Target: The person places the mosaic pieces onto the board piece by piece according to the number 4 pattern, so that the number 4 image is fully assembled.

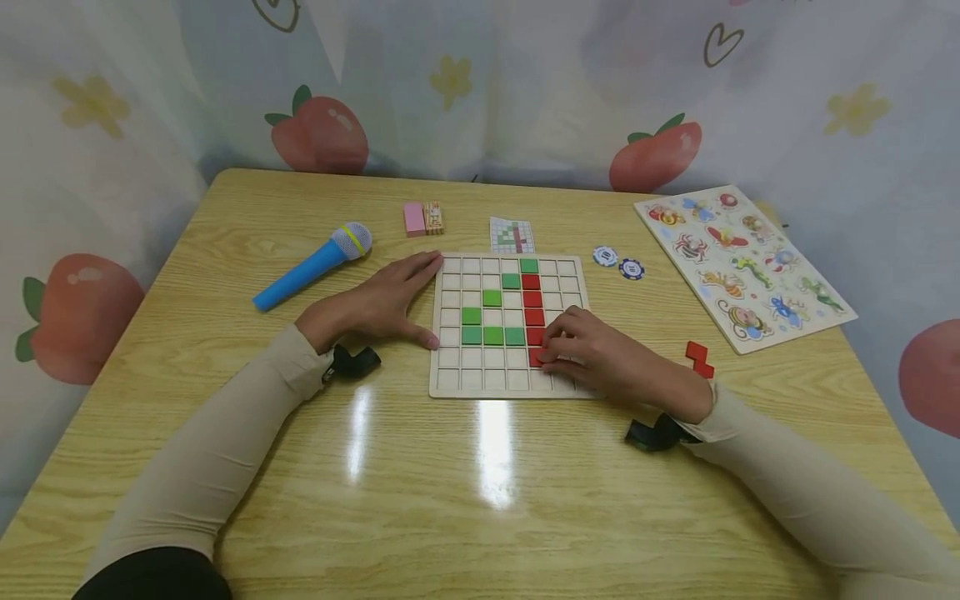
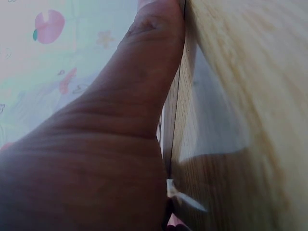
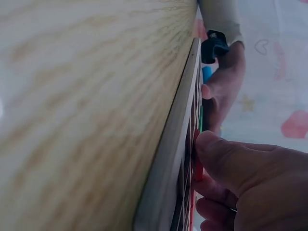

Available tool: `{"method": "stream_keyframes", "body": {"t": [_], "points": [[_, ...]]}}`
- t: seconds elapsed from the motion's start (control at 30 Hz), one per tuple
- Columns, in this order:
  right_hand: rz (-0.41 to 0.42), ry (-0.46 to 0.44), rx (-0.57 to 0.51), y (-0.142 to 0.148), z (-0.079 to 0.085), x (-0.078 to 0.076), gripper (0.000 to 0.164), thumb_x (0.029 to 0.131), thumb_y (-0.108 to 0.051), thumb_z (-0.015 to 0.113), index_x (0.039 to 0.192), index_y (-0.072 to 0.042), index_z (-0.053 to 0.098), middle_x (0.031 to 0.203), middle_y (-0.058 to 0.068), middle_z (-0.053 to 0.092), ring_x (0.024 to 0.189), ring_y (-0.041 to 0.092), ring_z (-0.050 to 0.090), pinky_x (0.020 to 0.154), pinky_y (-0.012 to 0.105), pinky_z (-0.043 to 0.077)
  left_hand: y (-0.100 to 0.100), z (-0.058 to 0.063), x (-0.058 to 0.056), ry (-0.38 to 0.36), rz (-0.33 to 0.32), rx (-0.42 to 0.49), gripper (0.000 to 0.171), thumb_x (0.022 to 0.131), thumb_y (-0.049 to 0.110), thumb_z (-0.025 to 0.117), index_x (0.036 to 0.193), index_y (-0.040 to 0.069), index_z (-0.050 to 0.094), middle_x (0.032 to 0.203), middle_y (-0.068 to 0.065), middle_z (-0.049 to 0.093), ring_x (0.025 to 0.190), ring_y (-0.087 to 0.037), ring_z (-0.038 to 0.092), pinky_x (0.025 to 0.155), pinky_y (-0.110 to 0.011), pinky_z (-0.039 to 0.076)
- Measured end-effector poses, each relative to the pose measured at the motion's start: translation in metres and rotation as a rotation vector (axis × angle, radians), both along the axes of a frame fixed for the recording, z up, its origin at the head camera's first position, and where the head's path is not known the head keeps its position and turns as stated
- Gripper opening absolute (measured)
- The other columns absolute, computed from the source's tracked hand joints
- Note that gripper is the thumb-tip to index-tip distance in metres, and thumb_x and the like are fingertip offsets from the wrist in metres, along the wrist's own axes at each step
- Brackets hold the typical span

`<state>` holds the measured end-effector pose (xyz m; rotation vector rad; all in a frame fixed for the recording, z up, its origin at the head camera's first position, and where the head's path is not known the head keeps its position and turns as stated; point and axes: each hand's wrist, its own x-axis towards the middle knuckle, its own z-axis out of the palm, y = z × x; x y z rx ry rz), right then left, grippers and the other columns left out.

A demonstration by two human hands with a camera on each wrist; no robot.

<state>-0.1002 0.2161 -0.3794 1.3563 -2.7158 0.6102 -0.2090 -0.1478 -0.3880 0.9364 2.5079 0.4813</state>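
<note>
A square wooden grid board (image 1: 450, 381) lies on the table, with several green square tiles (image 1: 492, 297) and a column of red tiles (image 1: 532, 299) in its cells. My right hand (image 1: 600, 354) is over the board's lower right part, pinching a red square tile (image 3: 198, 166) between thumb and fingers at the column's bottom end. At the board's left edge my left hand (image 1: 375, 304) rests with fingers and thumb spread, touching the rim. The left wrist view shows mostly its thumb (image 2: 149, 53) along the board's side.
A small printed grid card (image 1: 504, 237) lies behind the board. Around it are a blue toy microphone (image 1: 311, 268), a pink-and-patterned small box (image 1: 414, 218), two poker chips (image 1: 632, 268), an insect puzzle board (image 1: 693, 275) and loose red tiles (image 1: 696, 351) by the right wrist.
</note>
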Motion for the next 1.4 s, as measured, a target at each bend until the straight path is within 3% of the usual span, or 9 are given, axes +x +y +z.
{"method": "stream_keyframes", "body": {"t": [0.2,0.4,0.53,0.73,0.87,1.03,1.13,1.3,1.4], "points": [[-0.004,0.011,0.017,-0.005,-0.001,-0.003,0.005,0.095,-0.017,0.082,0.1,-0.017,0.081,0.112,0.0,0.068,0.111,0.018,0.058,0.09,0.036,0.055,-0.006,0.003,0.002,0.003,0.021,-0.008,0.134,0.083,0.07,0.081,0.173,0.016,-0.002,0.182,-0.005,-0.007,0.169,-0.037,0.001,0.136,-0.059,0.01],[-0.047,0.09,-0.022,0.011,0.007,0.004,0.025,0.092,-0.009,0.084,0.115,-0.015,0.078,0.12,0.005,0.069,0.116,0.024,0.061,0.099,0.038,0.049,-0.013,0.005,0.005,0.002,0.038,-0.003,0.134,0.083,0.07,0.081,0.173,0.016,-0.002,0.182,-0.006,-0.006,0.169,-0.038,0.0,0.136,-0.06,0.01],[-0.168,0.16,-0.136,0.051,0.011,0.019,0.036,0.085,0.006,0.083,0.117,-0.009,0.076,0.12,0.008,0.069,0.115,0.023,0.061,0.104,0.019,0.043,-0.017,0.004,0.006,-0.002,0.049,-0.003,0.134,0.083,0.071,0.081,0.173,0.016,-0.002,0.182,-0.006,-0.007,0.169,-0.039,0.001,0.136,-0.061,0.011],[-0.421,0.192,-0.206,0.117,0.003,0.048,0.043,0.083,0.015,0.081,0.12,-0.006,0.074,0.114,0.006,0.069,0.095,-0.004,0.052,0.076,0.014,0.045,-0.029,0.004,0.009,0.003,0.082,-0.029,0.136,0.082,0.072,0.081,0.173,0.016,-0.003,0.182,-0.004,-0.008,0.169,-0.037,0.001,0.136,-0.059,0.012],[-0.535,0.137,-0.216,0.14,-0.011,0.054,0.043,0.087,0.013,0.078,0.125,-0.005,0.072,0.11,0.006,0.066,0.097,-0.016,0.047,0.074,0.011,0.043,-0.039,0.005,0.013,0.0,0.106,-0.025,0.136,0.082,0.072,0.081,0.173,0.016,-0.002,0.182,-0.005,-0.007,0.169,-0.038,0.001,0.135,-0.06,0.012],[-0.568,0.052,-0.235,0.148,-0.022,0.05,0.038,0.093,0.008,0.075,0.128,-0.004,0.07,0.109,0.008,0.063,0.096,-0.017,0.05,0.077,0.004,0.043,-0.047,0.003,0.017,0.002,0.121,-0.013,0.135,0.083,0.07,0.081,0.173,0.015,-0.001,0.182,-0.006,-0.006,0.169,-0.038,0.002,0.135,-0.061,0.013],[-0.591,0.027,-0.206,0.152,-0.027,0.054,0.036,0.094,0.003,0.077,0.128,-0.006,0.07,0.107,0.007,0.063,0.094,-0.017,0.048,0.076,0.004,0.042,-0.042,0.004,0.016,0.009,0.11,-0.016,0.134,0.083,0.069,0.082,0.173,0.015,-0.002,0.182,-0.006,-0.007,0.169,-0.037,0.001,0.136,-0.06,0.012],[-0.688,0.037,-0.167,0.168,-0.031,0.086,0.031,0.09,0.0,0.083,0.118,-0.011,0.075,0.105,-0.001,0.06,0.091,-0.018,0.045,0.073,0.003,0.039,-0.015,0.004,0.007,0.004,0.007,0.008,0.133,0.084,0.075,0.076,0.173,0.017,-0.003,0.182,-0.005,-0.007,0.169,-0.037,0.0,0.136,-0.059,0.012],[-0.68,0.042,-0.191,0.171,-0.035,0.095,0.032,0.088,0.004,0.083,0.116,-0.011,0.076,0.104,-0.004,0.059,0.091,-0.017,0.046,0.074,0.002,0.039,-0.007,0.006,0.005,-0.005,-0.011,-0.016,0.133,0.084,0.076,0.076,0.173,0.018,-0.004,0.182,-0.005,-0.008,0.169,-0.036,0.0,0.136,-0.058,0.012]]}}
